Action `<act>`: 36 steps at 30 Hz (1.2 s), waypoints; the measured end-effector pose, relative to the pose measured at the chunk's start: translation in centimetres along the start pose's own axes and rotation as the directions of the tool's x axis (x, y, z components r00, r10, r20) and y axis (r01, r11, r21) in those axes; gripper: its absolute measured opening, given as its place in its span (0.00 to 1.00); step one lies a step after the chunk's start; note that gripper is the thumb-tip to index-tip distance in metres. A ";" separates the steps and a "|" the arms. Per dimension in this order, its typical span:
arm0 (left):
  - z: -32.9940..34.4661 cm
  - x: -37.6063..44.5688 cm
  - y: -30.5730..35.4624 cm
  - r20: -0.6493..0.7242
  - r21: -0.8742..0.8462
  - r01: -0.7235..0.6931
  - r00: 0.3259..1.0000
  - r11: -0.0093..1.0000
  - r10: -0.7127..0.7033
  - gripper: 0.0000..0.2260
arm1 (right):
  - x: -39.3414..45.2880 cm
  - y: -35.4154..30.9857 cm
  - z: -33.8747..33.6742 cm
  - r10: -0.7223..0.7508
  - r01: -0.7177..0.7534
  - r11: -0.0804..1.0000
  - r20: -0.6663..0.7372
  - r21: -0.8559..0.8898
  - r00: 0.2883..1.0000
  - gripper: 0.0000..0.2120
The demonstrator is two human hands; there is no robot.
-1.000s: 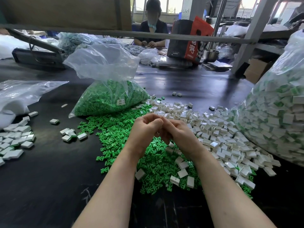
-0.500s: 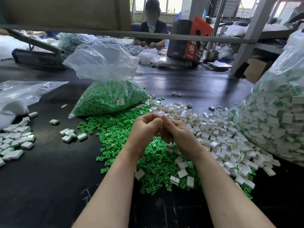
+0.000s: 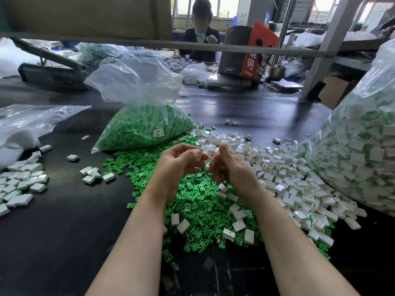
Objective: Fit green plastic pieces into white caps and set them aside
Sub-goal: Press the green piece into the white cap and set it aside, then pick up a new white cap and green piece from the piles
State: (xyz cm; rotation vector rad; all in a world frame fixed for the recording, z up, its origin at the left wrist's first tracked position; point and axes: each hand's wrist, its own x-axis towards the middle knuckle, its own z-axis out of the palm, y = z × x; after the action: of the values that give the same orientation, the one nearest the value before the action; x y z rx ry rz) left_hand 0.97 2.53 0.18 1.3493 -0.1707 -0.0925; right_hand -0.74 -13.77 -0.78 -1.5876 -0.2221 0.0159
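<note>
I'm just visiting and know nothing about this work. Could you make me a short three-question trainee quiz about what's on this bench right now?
1. True or false: the bag of green pieces lies beyond the loose green pile, away from the worker.
2. Which hand pinches a white cap with green showing at its top? A) left hand B) right hand
3. Fill in: the loose white caps lie on the worker's ____ side of the green pile.

Key: 1 true; 2 A; 3 right.
</note>
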 end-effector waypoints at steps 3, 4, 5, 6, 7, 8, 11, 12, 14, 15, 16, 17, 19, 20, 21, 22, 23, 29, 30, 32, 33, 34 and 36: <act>-2.4 0.2 0.4 -0.101 0.138 -0.029 0.994 0.990 0.043 0.02 | 0.1 0.2 -0.3 -0.036 0.033 0.997 -0.047 -0.062 0.998 0.26; -3.4 0.3 0.4 -0.175 0.219 -0.038 0.981 0.975 0.077 0.02 | 0.1 0.2 -0.3 -0.045 0.040 0.996 -0.059 -0.078 0.997 0.26; -4.4 0.3 0.3 -0.267 0.305 -0.041 0.955 0.952 0.127 0.03 | 0.1 0.2 -0.4 -0.050 0.044 0.995 -0.071 -0.092 0.996 0.26; -5.5 0.3 0.3 -0.363 0.383 -0.031 0.914 0.923 0.181 0.04 | 0.1 0.2 -0.5 -0.054 0.045 0.994 -0.082 -0.104 0.995 0.26; -6.5 0.4 0.2 -0.454 0.443 -0.002 0.862 0.896 0.226 0.05 | 0.1 0.2 -0.5 -0.055 0.044 0.992 -0.093 -0.116 0.994 0.26; -7.6 0.3 0.0 -0.533 0.477 0.045 0.809 0.878 0.248 0.06 | 0.1 0.2 -0.6 -0.054 0.041 0.991 -0.104 -0.130 0.993 0.26; -10.2 0.0 -0.3 -0.678 0.469 0.242 0.715 0.849 0.171 0.06 | 0.1 0.3 -0.8 -0.049 0.017 0.978 -0.156 -0.206 0.987 0.26; -10.8 0.0 -0.4 -0.710 0.470 0.315 0.690 0.825 0.141 0.05 | 0.1 0.3 -0.9 -0.056 0.013 0.971 -0.174 -0.237 0.983 0.25; -11.1 -0.3 -0.3 -0.758 0.524 0.451 0.634 0.723 0.154 0.05 | 0.1 0.2 -1.0 -0.078 0.017 0.958 -0.202 -0.287 0.976 0.22; -11.0 -0.5 -0.2 -0.773 0.554 0.506 0.607 0.661 0.184 0.05 | 0.1 0.2 -1.1 -0.090 0.017 0.949 -0.220 -0.314 0.971 0.21; -10.9 -0.6 -0.1 -0.783 0.572 0.544 0.585 0.614 0.211 0.06 | 0.1 0.2 -1.1 -0.103 0.014 0.937 -0.240 -0.348 0.965 0.20; -10.8 -0.7 0.0 -0.789 0.580 0.571 0.571 0.581 0.227 0.07 | 0.2 0.3 -1.2 -0.120 0.009 0.919 -0.257 -0.394 0.959 0.18; -10.6 -0.9 0.2 -0.804 0.580 0.623 0.542 0.525 0.244 0.10 | 0.3 0.5 -1.5 -0.152 -0.005 0.864 -0.271 -0.503 0.951 0.15; -10.5 -1.1 0.4 -0.809 0.578 0.642 0.533 0.503 0.248 0.12 | 0.4 0.6 -1.6 -0.163 -0.018 0.829 -0.272 -0.559 0.948 0.13; -10.4 -1.2 0.5 -0.809 0.581 0.656 0.531 0.482 0.252 0.12 | 0.5 0.6 -1.8 -0.177 -0.033 0.787 -0.276 -0.616 0.945 0.11; -10.2 -1.3 0.6 -0.805 0.589 0.667 0.535 0.457 0.256 0.13 | 0.6 0.6 -1.9 -0.190 -0.046 0.745 -0.277 -0.666 0.942 0.09; -10.0 -1.3 0.6 -0.797 0.602 0.674 0.544 0.427 0.264 0.14 | 0.6 0.6 -2.0 -0.194 -0.056 0.708 -0.270 -0.704 0.943 0.06; -8.6 -0.6 0.7 -0.677 0.728 0.528 0.654 0.436 0.338 0.12 | 0.4 1.0 -1.5 -0.187 -0.073 0.466 -0.179 -0.882 0.966 0.03; -8.2 -0.4 0.7 -0.638 0.748 0.448 0.688 0.490 0.346 0.10 | 0.4 1.0 -1.5 -0.187 -0.085 0.419 -0.177 -0.904 0.966 0.04; -7.2 -0.1 0.5 -0.541 0.748 0.250 0.766 0.615 0.347 0.07 | 0.5 1.0 -1.5 -0.171 -0.100 0.369 -0.173 -0.924 0.970 0.06; -6.6 0.0 0.5 -0.504 0.728 0.176 0.793 0.662 0.343 0.05 | 0.5 1.1 -1.5 -0.165 -0.101 0.359 -0.170 -0.928 0.972 0.06; -6.0 0.1 0.5 -0.477 0.709 0.129 0.812 0.693 0.337 0.04 | 0.6 1.1 -1.5 -0.164 -0.099 0.349 -0.165 -0.932 0.973 0.07; -4.8 0.4 0.6 -0.423 0.684 0.066 0.847 0.726 0.322 0.03 | 0.7 1.3 -1.5 -0.172 -0.097 0.324 -0.160 -0.941 0.972 0.09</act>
State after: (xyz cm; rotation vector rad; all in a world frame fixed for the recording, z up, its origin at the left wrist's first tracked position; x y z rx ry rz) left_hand 2.21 7.16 -0.23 2.0471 0.1866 0.5178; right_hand 0.31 -15.17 -1.93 -2.7896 -0.0575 -0.4313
